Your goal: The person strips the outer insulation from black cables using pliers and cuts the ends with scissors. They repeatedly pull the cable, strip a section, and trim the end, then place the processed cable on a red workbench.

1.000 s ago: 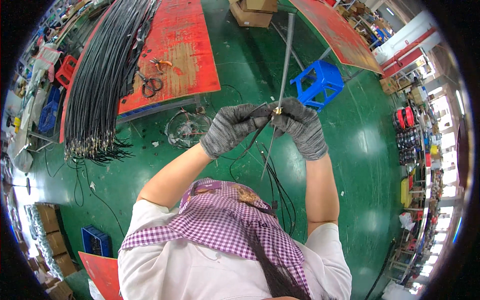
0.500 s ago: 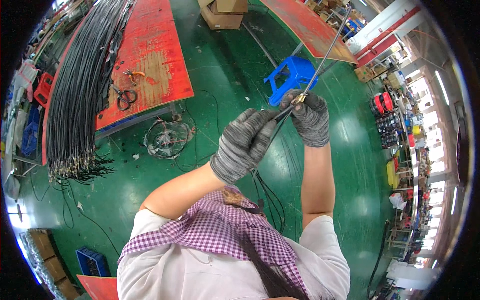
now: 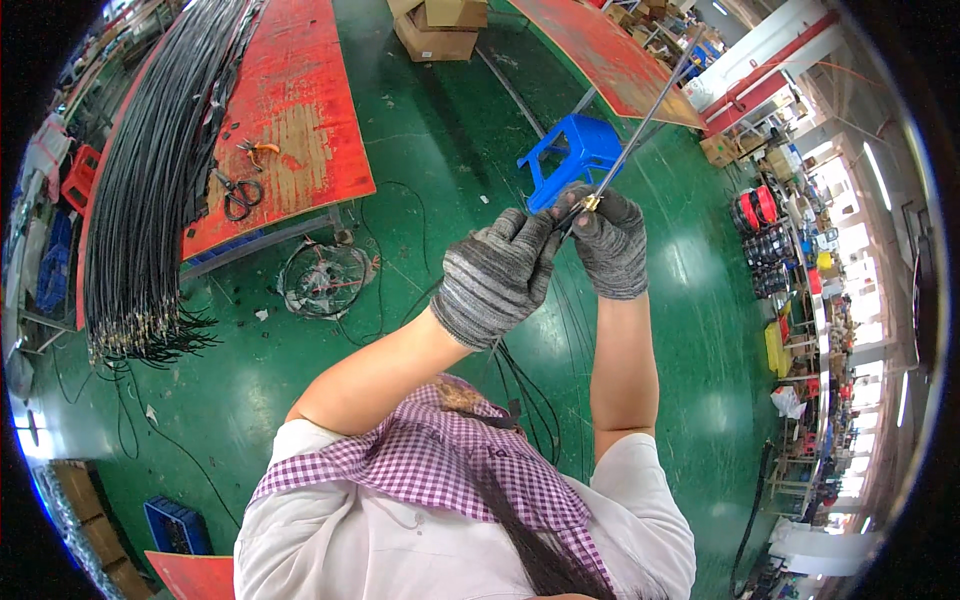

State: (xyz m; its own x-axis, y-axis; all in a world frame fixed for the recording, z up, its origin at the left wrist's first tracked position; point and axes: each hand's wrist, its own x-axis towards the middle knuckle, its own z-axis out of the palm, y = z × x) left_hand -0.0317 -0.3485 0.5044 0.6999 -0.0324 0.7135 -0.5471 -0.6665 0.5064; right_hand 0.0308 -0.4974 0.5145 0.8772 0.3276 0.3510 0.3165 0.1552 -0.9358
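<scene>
Both hands wear grey striped knit gloves and are raised in front of me. My right hand (image 3: 612, 245) pinches a small brass connector (image 3: 591, 203) between thumb and fingers. A long thin metal rod (image 3: 655, 110) runs from the connector up and away to the right. Just left of it, my left hand (image 3: 495, 280) is closed on black cable (image 3: 562, 222) leading to the connector, its fingertips close to the right hand's. Several black cables (image 3: 530, 385) hang below my left hand. The exact join of cable and connector is hidden by fingers.
On the left, a red worn table (image 3: 335, 150) carries a thick bundle of black cables (image 3: 150, 200), scissors (image 3: 238, 195) and orange-handled pliers (image 3: 262, 148). A blue stool (image 3: 575, 150) stands beyond my hands. A coil (image 3: 325, 280) lies on the green floor. Another red table (image 3: 600, 60) is farther back.
My left hand has shifted toward the right one, bringing its fingertips closer to the brass connector. The surroundings have slid slightly left in the view.
</scene>
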